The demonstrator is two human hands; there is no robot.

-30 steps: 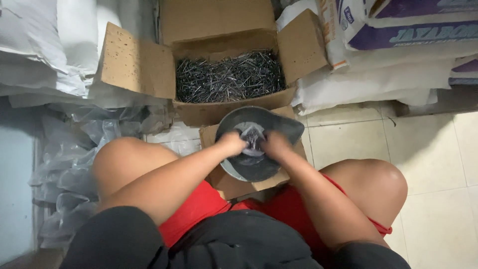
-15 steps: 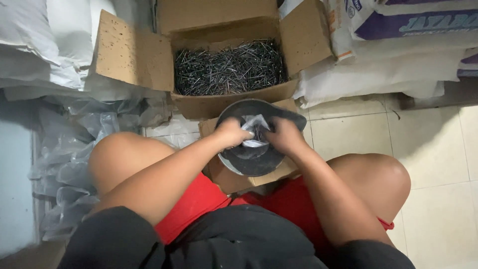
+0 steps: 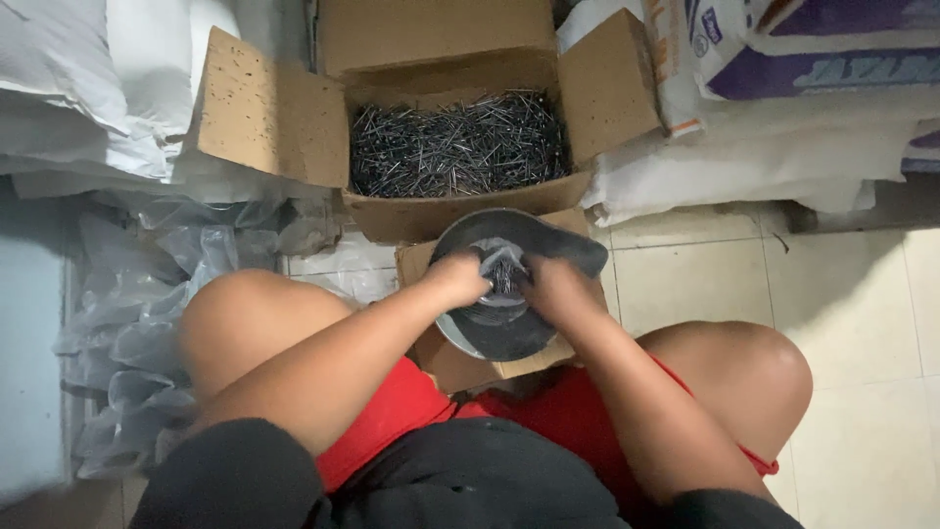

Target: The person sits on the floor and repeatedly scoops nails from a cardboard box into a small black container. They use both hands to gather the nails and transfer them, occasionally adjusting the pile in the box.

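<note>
Left hand point(image 3: 458, 279) and right hand point(image 3: 556, 286) both pinched shut on mouth of small clear plastic bag point(image 3: 503, 263), nails inside, held over dark round pan point(image 3: 494, 318). Pan rests on small cardboard piece point(image 3: 448, 358) between bare knees, above red shorts point(image 3: 406, 407). Beyond: open cardboard box point(image 3: 264, 113) full of loose dark nails point(image 3: 455, 147). Crumpled clear plastic bags point(image 3: 127, 313) at left. White sacks point(image 3: 774, 147) at far right.
</note>
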